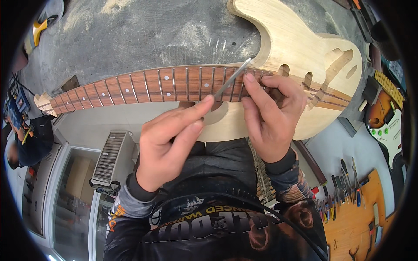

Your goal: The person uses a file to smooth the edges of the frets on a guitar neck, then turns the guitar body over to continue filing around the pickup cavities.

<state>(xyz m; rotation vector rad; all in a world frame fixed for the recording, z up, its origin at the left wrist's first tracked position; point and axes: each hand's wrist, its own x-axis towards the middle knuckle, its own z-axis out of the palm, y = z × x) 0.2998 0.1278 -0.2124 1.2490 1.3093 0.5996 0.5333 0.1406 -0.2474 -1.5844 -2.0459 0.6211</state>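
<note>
An unfinished electric guitar lies across the bench, with its pale wooden body [287, 39] at the right and its headstock [45, 104] at the far left. The reddish-brown fretboard [126, 89] has metal frets and round light inlays. My left hand [172, 141] is closed around a slim metal file [234, 77], which slants over the upper frets. Its grip end is hidden in my fingers. On the fretboard's body end rests my right hand [278, 111], index finger and thumb apart, touching the wood beside the file. What lies under its curled fingers is hidden.
The dark bench top [152, 39] carries pale dust. At the right stand a sunburst guitar [385, 113] and a wooden board [352, 222] with several hand tools. A yellow-handled tool [39, 30] sits at upper left. Another person [32, 139] works at the far left, near a glass door [72, 191].
</note>
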